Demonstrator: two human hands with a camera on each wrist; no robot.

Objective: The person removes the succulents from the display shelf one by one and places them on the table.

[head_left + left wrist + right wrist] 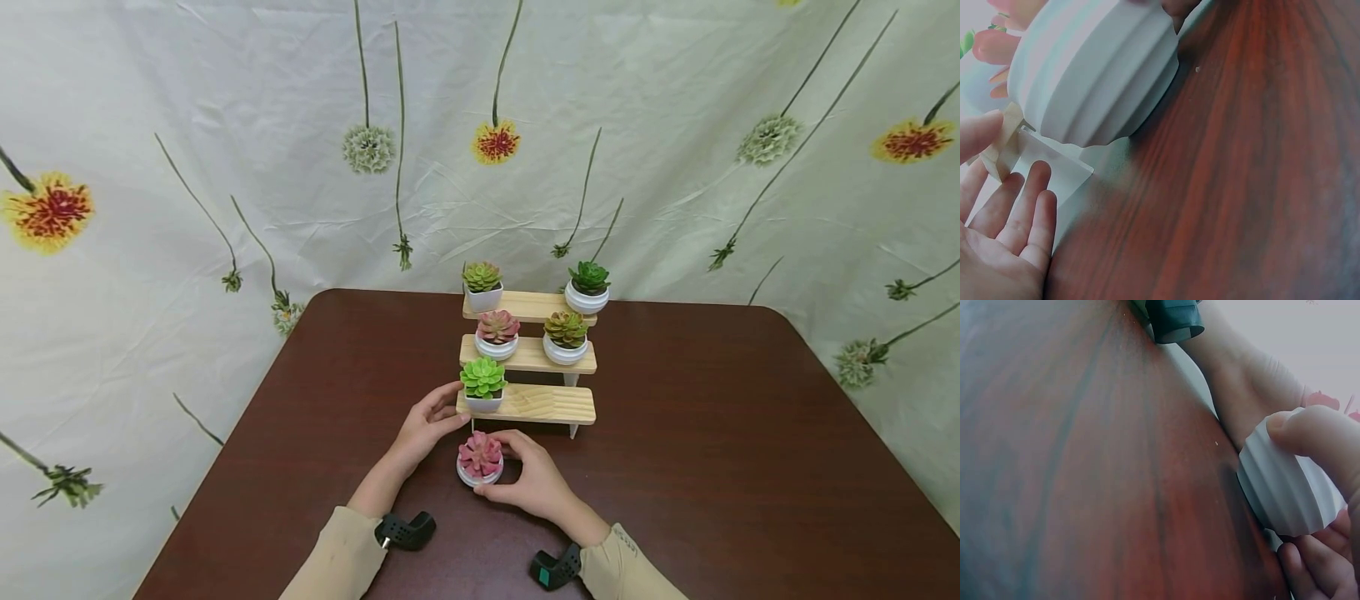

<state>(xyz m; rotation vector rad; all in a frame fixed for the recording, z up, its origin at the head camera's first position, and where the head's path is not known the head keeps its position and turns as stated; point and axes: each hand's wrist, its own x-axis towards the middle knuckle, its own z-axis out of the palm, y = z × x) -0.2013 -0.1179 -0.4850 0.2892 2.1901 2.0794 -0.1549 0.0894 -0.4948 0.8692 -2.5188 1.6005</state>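
A three-tier wooden stand (536,405) on the brown tabletop (712,467) carries five small white pots of succulents: two on the far tier, two on the middle, one bright green (483,379) at the near tier's left end. A pink succulent in a ribbed white pot (480,460) stands on the tabletop just in front. The right hand (531,482) curls round this pot. The left hand (427,425), fingers relaxed, touches the stand's near-left corner.

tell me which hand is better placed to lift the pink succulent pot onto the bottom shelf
Right. The right hand already has its grip around the pink succulent pot on the table, below the stand's bottom shelf. The left hand rests open against that shelf's left end, holding nothing.
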